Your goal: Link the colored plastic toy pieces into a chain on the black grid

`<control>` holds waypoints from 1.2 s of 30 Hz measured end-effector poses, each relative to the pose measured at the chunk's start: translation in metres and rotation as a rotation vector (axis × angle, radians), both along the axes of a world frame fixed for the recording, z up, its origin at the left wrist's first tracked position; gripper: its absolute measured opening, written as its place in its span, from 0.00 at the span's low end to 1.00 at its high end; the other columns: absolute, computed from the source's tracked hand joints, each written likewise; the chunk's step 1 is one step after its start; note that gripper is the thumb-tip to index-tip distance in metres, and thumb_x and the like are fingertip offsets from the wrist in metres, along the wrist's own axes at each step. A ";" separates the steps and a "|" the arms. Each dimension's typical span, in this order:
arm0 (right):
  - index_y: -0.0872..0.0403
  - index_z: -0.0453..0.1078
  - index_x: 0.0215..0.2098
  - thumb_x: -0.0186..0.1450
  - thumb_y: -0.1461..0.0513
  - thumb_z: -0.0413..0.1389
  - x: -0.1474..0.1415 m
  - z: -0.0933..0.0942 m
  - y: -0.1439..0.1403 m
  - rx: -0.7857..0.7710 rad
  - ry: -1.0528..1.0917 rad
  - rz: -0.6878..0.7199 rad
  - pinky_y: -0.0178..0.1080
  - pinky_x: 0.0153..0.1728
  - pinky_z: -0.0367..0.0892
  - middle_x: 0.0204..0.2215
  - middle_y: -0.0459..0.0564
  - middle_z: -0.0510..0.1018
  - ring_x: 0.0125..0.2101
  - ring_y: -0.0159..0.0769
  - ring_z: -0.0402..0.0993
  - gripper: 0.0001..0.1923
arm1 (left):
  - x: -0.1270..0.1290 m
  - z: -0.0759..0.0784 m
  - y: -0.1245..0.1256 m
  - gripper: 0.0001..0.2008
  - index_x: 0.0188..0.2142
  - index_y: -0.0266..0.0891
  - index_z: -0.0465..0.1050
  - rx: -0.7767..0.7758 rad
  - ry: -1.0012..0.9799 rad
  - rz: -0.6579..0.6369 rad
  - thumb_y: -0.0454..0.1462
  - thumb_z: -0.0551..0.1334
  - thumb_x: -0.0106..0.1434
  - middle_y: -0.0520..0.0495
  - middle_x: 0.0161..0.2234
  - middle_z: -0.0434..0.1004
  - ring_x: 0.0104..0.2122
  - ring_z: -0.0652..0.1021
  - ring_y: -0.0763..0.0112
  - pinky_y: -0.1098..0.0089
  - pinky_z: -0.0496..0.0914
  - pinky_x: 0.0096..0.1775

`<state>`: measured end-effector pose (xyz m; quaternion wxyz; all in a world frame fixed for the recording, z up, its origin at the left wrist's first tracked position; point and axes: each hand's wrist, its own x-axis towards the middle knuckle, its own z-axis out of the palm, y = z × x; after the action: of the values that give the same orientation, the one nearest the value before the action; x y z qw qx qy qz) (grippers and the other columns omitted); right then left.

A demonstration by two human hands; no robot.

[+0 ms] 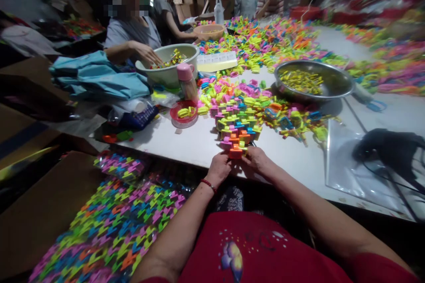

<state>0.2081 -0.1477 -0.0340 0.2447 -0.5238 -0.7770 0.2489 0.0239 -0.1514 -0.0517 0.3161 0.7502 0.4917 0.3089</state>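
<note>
A tight block of small bright plastic pieces [237,126], in orange, pink, yellow, green and blue rows, lies at the table's front edge before me. My left hand [219,169], with a red bead bracelet [208,184] at the wrist, is closed against the block's near left corner. On the opposite corner, my right hand [259,160] has its fingers curled in against the pieces. The fingertips of both hands are partly hidden by the block. Loose plastic pieces [292,119] are scattered just right of it.
A steel bowl [337,80] of yellow wrapped bits stands right. Leftward are a red dish [172,112], a pink-capped bottle [188,86] and a pale basin [152,75] holding a co-worker's hand [146,53]. Clear plastic bags [348,172] lie right; packed pieces [113,225] fill a box below left.
</note>
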 end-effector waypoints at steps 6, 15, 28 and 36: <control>0.53 0.74 0.43 0.69 0.61 0.51 0.012 0.000 -0.022 0.124 0.170 -0.053 0.36 0.41 0.67 0.38 0.52 0.77 0.38 0.37 0.73 0.10 | -0.001 -0.005 -0.001 0.08 0.38 0.39 0.79 0.135 0.062 0.061 0.33 0.61 0.63 0.46 0.36 0.80 0.36 0.78 0.69 0.71 0.72 0.39; 0.60 0.71 0.49 0.69 0.58 0.50 0.171 0.008 0.009 0.048 -0.420 -0.854 0.44 0.46 0.65 0.49 0.64 0.71 0.46 0.46 0.71 0.17 | -0.002 -0.007 0.003 0.07 0.35 0.39 0.78 0.190 0.073 0.081 0.32 0.60 0.61 0.46 0.33 0.79 0.33 0.78 0.68 0.69 0.74 0.37; 0.62 0.70 0.47 0.66 0.64 0.52 0.174 -0.002 0.003 -0.047 -0.448 -0.782 0.44 0.43 0.63 0.44 0.66 0.72 0.45 0.50 0.69 0.14 | -0.012 0.046 -0.037 0.15 0.49 0.39 0.68 0.468 -0.023 0.209 0.35 0.63 0.63 0.44 0.42 0.73 0.41 0.75 0.67 0.66 0.73 0.42; 0.54 0.75 0.42 0.60 0.56 0.56 0.101 0.019 -0.025 -0.118 0.424 -0.473 0.42 0.37 0.69 0.32 0.49 0.79 0.33 0.40 0.74 0.15 | -0.004 0.076 -0.008 0.28 0.63 0.42 0.59 0.722 0.220 -0.155 0.37 0.61 0.65 0.40 0.60 0.67 0.63 0.64 0.54 0.51 0.63 0.61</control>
<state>0.3093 -0.1730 -0.0153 0.4214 -0.6398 -0.5496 0.3333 0.0198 -0.1597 0.0242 -0.0007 0.8769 0.3242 0.3550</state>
